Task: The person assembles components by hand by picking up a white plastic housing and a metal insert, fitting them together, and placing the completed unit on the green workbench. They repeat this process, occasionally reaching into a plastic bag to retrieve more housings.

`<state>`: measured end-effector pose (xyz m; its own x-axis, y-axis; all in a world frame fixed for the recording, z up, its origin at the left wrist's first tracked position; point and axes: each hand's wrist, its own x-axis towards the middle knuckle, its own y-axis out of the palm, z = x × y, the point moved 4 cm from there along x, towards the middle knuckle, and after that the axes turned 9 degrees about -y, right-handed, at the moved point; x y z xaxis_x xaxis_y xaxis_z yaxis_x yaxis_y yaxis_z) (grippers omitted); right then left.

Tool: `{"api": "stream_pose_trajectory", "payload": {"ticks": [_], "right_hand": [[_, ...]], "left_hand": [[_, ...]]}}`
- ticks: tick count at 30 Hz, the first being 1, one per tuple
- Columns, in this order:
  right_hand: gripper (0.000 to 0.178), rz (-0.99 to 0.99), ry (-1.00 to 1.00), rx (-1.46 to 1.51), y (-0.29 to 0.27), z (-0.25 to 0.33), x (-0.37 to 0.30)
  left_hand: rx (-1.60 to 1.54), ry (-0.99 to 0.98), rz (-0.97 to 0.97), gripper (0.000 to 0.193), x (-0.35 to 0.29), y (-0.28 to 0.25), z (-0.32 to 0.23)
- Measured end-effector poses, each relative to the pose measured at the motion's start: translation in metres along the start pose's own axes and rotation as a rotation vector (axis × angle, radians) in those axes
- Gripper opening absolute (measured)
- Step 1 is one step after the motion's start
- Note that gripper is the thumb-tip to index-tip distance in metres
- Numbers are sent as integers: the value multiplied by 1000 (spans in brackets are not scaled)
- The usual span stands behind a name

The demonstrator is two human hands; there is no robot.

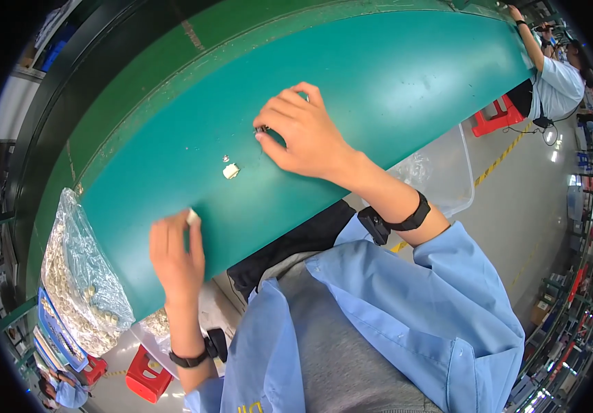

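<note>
On the green surface [379, 82], the right hand [303, 131] pinches a small part [262, 129], the left hand [176, 258] pinches a white piece [192, 216], and 1 piece [231, 171] lies unpicked between them.

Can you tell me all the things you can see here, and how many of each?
green table mat: one, teal green, covers the bench top
small white part: one, whitish, lies on the mat between the hands
tiny metal bit: one, silvery, just above the white part
bag of small parts: one, clear plastic with pale pieces, at the mat's left end
clear plastic bin: one, see-through, below the mat's right edge
red stools: two seen, red, on the floor
co-worker: one, light blue shirt, far right
left hand: pinches a small white piece at the mat's near edge
right hand: fingers closed on a tiny dark item on the mat
</note>
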<state>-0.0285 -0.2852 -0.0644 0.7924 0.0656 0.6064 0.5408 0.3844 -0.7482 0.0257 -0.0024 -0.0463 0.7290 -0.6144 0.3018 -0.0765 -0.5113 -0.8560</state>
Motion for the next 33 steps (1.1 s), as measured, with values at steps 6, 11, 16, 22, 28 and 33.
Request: {"api": "stream_pose_trajectory", "payload": {"ticks": [6, 11, 16, 22, 28, 33], "right_hand": [[10, 27, 28, 143, 3, 6, -6], [13, 55, -22, -19, 14, 6, 1], [15, 36, -47, 5, 13, 17, 11], [9, 146, -113, 134, 31, 31, 28], [6, 180, -99, 105, 33, 34, 31], [6, 237, -167, 61, 30, 47, 23]], "left_hand": [[217, 76, -113, 31, 46, 5, -20], [115, 199, 77, 31, 65, 35, -53], [-13, 120, 122, 29, 63, 42, -34], [-344, -118, -35, 25, 38, 14, -9], [-369, -216, -129, 22, 9, 0, 5], [-790, -326, -51, 21, -34, 6, -2]]}}
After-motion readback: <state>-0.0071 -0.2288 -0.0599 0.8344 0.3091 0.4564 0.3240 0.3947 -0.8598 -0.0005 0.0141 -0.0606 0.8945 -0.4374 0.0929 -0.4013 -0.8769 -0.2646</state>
